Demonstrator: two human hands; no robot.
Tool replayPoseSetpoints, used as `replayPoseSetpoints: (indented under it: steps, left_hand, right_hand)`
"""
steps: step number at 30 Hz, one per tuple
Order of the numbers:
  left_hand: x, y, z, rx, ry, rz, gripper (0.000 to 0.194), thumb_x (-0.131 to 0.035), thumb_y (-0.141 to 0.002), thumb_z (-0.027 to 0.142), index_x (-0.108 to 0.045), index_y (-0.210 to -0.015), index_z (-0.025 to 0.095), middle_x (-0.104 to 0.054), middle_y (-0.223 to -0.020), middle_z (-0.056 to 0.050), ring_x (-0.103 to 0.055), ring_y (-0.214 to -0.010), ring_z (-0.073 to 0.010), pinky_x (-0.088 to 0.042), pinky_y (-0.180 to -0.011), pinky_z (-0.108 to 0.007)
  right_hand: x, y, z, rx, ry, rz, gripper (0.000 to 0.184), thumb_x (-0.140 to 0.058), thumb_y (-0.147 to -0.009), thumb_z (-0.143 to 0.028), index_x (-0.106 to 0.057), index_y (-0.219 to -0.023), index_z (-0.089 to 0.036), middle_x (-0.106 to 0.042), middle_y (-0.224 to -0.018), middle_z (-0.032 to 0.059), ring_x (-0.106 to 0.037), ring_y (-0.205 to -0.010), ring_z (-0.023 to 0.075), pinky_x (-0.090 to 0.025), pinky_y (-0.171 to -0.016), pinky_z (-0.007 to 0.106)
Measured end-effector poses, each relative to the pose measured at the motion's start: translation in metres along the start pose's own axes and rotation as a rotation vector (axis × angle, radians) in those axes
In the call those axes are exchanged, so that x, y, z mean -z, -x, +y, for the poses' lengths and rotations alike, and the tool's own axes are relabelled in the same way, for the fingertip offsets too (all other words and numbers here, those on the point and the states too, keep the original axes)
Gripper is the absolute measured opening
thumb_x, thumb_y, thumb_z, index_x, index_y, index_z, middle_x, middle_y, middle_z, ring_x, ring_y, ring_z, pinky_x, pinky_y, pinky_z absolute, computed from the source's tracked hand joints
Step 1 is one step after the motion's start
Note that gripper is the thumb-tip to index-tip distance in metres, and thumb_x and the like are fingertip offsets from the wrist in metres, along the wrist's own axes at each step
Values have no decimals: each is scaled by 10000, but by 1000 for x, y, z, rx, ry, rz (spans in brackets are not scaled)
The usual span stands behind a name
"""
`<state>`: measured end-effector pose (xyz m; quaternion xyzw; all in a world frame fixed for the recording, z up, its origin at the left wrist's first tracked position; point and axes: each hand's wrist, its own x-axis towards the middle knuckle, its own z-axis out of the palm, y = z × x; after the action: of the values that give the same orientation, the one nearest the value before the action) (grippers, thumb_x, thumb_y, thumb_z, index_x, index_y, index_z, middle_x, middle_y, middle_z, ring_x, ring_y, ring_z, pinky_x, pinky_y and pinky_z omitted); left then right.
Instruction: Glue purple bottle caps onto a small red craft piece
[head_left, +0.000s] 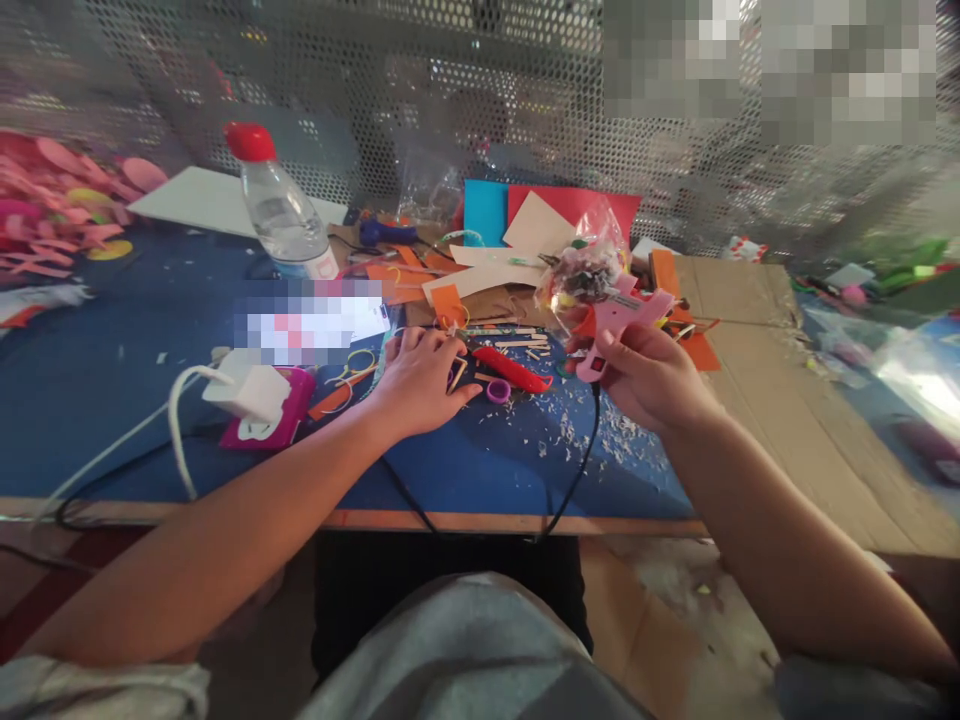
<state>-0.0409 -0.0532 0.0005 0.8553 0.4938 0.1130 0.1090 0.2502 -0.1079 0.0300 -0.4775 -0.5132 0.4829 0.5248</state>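
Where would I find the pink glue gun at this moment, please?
In the head view, the pink glue gun is right of centre, held in the right hand, beside the clear plastic bag.

Smooth plastic glue gun (pixel 621 314)

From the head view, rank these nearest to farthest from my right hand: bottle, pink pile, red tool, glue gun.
1. Glue gun: in your right hand.
2. Red tool: just left of it.
3. Bottle: farther left, toward the back.
4. Pink pile: at the far left edge.
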Motion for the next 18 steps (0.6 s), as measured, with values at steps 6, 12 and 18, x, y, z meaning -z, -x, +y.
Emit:
replayPoseSetpoints:
  steps: [6, 12, 18]
  left_hand:
    - [2, 1, -1, -10, -50, -5, 475, -665, -999, 507, -657, -1372, 213, -650, -1431, -171, -472, -1426, -448, -332, -1203, -642]
    - [6, 0, -4, -5, -114, 1, 552, -615, -1040, 533, -645, -1439, 152, -639, -1432, -204, -507, -1388, -462, -405, -1166, -645]
    - [8, -3, -9, 13, -155, 67, 548, -515, -1084, 509, -609, -1505, 171, -626, -1395, -215, -506, -1367, -479, -460, -1097, -656]
  right_hand:
    - [44, 20, -6, -59, 73, 93, 397, -935, -820, -542, -759, -1047, -268, -784, -987, 58, -743, -865, 236, -653, -849, 435]
    - [78, 54, 3, -179, -21, 292, 293, -842, -799, -299, -723, -1067, -287, -747, -993, 45, -732, -882, 235, -665, -824, 416]
    - [94, 67, 20, -263, 30, 544, 592, -738, -592, -162, -643, -1166, -271, -665, -875, -16, -585, -620, 136, -550, -543, 274]
